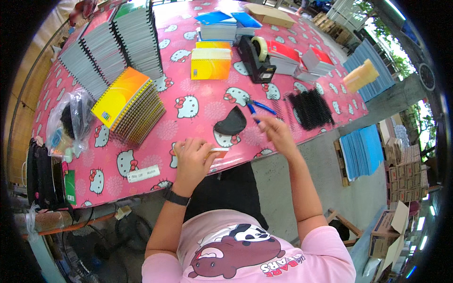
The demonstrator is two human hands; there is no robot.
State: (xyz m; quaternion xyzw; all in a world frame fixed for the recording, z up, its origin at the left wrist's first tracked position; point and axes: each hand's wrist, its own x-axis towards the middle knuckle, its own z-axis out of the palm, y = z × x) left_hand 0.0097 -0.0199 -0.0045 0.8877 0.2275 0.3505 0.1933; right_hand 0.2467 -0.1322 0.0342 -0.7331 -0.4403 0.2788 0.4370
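My left hand point(191, 154) is closed on a small notebook point(221, 150) at the table's near edge. Its pale page edge and orange cover show beyond my fingers; the rest is hidden under the hand. To the right, my right hand point(277, 133) is raised with fingers stretched toward blue-handled pliers point(265, 107). The fingertips meet the end of one handle, and the thumb stands apart. A black, curved flat piece point(231, 121) lies between my hands. Beyond the pliers is a heap of black spiral binding coils point(310, 109), with a few loose coils beside it.
A stack of yellow spiral notebooks point(127, 101) stands left, before tall stacks of bound books point(101, 52). A tape dispenser point(258, 61), yellow notebooks point(211, 63) and red-covered stacks point(283, 56) stand farther back. A plastic bag point(71, 122) and white label strip point(144, 173) lie left.
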